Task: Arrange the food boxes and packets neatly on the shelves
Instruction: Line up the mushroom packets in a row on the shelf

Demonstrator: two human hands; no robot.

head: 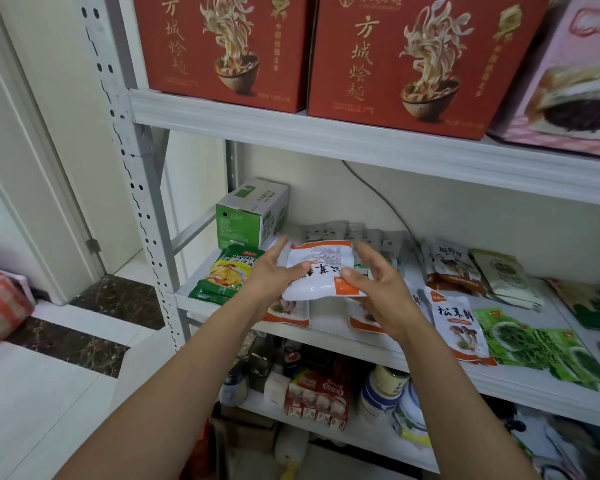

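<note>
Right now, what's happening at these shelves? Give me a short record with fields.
Held: white and orange packet, above the middle shelf
Left hand: pinches its left side
Right hand: pinches its right side
Top shelf: red box, second red box, pink box
Middle, back left: green box
Middle, right end: green packets

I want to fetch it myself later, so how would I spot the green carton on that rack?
Find the big red noodle boxes on the upper level, then drop to the shelf right below. At its far left back corner, behind a stack of yellow-green packets, stands the green and white carton. It is the only rigid box there; all its neighbours are flat pouches.
</note>
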